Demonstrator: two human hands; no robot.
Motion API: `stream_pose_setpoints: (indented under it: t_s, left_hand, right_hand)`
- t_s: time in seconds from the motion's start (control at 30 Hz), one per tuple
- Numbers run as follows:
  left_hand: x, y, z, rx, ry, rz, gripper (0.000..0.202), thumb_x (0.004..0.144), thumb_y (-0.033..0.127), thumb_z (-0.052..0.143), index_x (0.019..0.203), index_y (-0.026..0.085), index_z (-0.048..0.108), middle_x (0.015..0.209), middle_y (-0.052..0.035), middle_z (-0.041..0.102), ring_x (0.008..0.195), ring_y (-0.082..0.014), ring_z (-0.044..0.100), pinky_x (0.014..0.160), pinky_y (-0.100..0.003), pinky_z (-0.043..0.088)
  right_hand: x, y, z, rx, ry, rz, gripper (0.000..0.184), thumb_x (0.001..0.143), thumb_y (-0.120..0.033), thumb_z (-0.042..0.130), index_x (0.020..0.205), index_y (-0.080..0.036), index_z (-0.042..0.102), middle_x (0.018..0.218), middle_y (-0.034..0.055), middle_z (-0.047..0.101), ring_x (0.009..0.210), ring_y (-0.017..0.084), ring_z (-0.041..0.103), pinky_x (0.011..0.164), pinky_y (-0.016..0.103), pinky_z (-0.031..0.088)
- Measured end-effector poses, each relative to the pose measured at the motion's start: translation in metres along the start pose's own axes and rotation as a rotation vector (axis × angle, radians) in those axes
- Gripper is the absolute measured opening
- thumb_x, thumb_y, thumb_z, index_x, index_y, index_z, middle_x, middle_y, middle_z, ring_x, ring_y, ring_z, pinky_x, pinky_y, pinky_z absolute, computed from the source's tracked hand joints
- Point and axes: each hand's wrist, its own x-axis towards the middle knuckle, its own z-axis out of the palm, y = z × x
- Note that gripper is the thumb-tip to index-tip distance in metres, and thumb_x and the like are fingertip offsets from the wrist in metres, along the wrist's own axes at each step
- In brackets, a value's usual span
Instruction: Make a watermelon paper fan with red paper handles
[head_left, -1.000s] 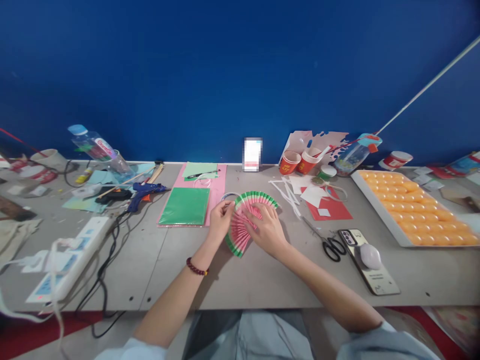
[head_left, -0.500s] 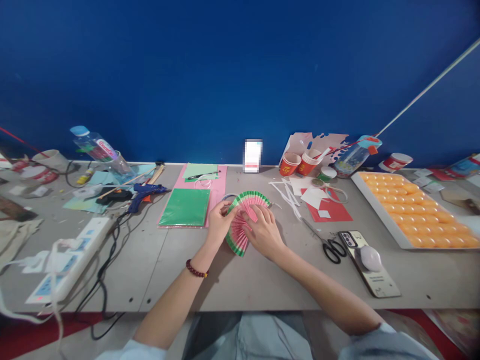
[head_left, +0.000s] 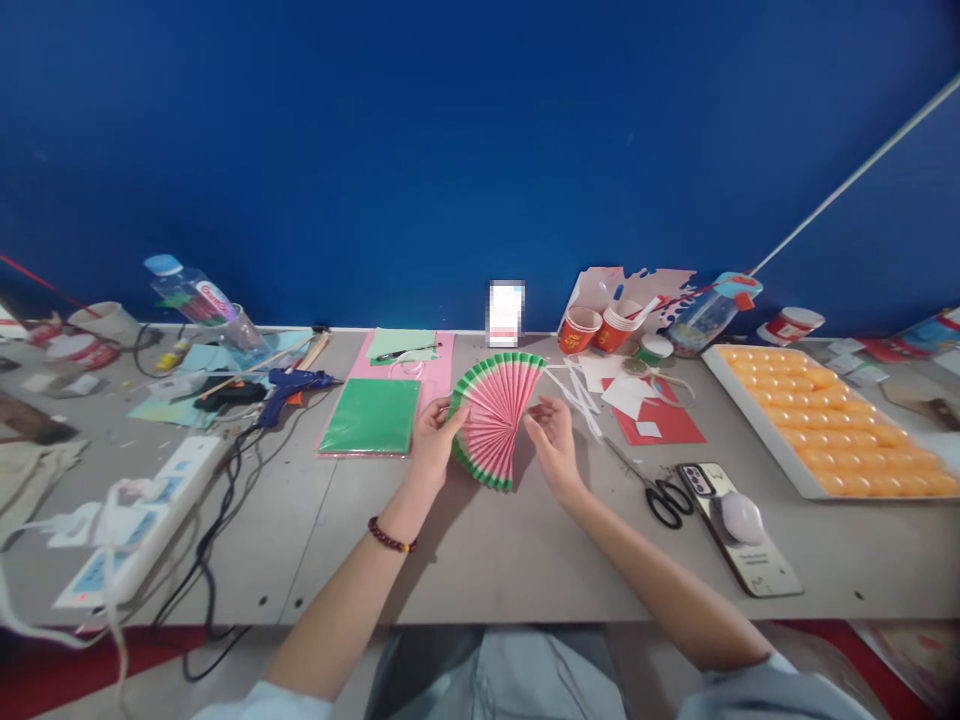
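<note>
The left hand (head_left: 435, 432) pinches the fan (head_left: 491, 408) in its grip, best lightly to spare the pleats (head_left: 486, 432); the right hand (head_left: 556, 440), loosely curled alongside, seems empty.

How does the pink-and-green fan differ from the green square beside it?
The fan is pleated and spread into a curved shape, whereas the green square is flat with straight edges. The fan is mostly pink with a green rim; the green square looks plain green. The fan is held in the left hand, while the green square lies over pink paper. Both show green.
</note>
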Motion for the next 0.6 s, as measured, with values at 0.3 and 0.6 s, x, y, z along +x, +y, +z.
stream_pose_setpoints:
  t_s: [0.3, 0.6]
  left_hand:
    - [0.0002, -0.004, -0.0034, 0.043, -0.157, -0.107, 0.034, 0.057, 0.03, 0.081, 0.084, 0.017, 0.066, 0.08, -0.0021, 0.072, 0.072, -0.0151, 0.065, 0.071, -0.027, 0.049]
    - [-0.0052, -0.0043, -0.0005, 0.162, -0.15, -0.215, 0.033, 0.053, 0.042, 0.083, 0.069, 0.014, 0.073, 0.069, -0.0059, 0.071, 0.066, -0.0175, 0.063, 0.067, -0.031, 0.05]
  right_hand:
    - [0.0035, 0.0012, 0.0015, 0.39, -0.299, 0.285, 0.031, 0.076, -0.048, 0.065, 0.091, -0.021, 0.064, 0.086, 0.0014, 0.068, 0.079, 0.018, 0.063, 0.074, 0.031, 0.05]
    - [0.004, -0.0006, -0.0011, 0.378, -0.337, 0.272, 0.034, 0.075, -0.05, 0.065, 0.093, -0.021, 0.065, 0.089, 0.0027, 0.069, 0.084, 0.021, 0.064, 0.076, 0.033, 0.051]
